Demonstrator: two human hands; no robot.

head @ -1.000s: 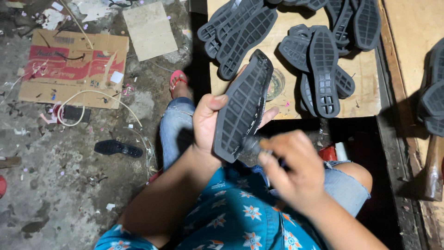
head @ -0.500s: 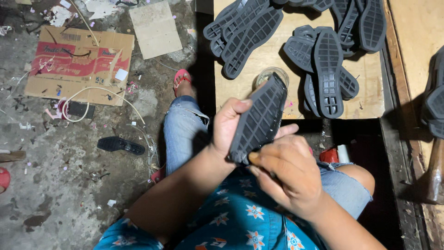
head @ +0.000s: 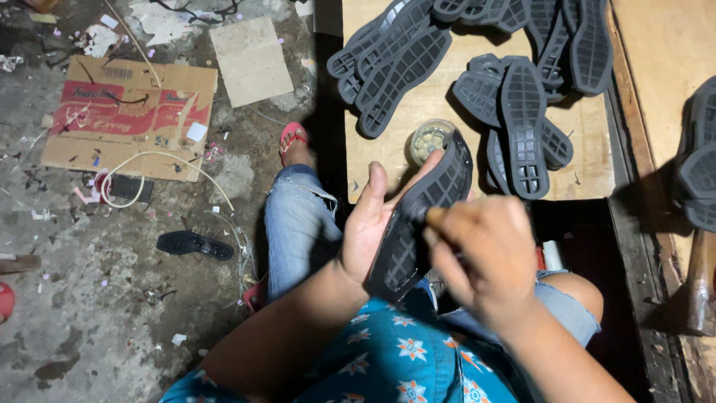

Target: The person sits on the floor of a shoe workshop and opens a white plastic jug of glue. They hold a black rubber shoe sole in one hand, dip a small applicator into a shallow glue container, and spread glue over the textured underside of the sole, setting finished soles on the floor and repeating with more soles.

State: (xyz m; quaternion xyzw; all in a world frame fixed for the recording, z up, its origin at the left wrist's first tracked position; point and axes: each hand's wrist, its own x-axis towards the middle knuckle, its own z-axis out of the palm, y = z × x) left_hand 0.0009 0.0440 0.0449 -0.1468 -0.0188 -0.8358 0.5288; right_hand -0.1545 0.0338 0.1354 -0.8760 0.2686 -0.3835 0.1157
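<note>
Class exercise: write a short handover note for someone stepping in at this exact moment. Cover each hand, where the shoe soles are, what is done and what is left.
Left hand: cradles a dark shoe sole from beneath, tread side up, tilted.
Right hand: closed on a small wooden-looking handle held against the sole; its working end is hidden.
Small round jar: open, on the wooden board.
Done: cannot tell which soles are treated.
Left: more soles lie piled on the board, plus others at the right edge.

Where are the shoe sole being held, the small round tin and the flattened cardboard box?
shoe sole (head: 425, 216): head view, middle of its patterned tread.
round tin (head: 428, 139): head view, its open top.
cardboard box (head: 123, 116): head view, its red printed panel.
</note>
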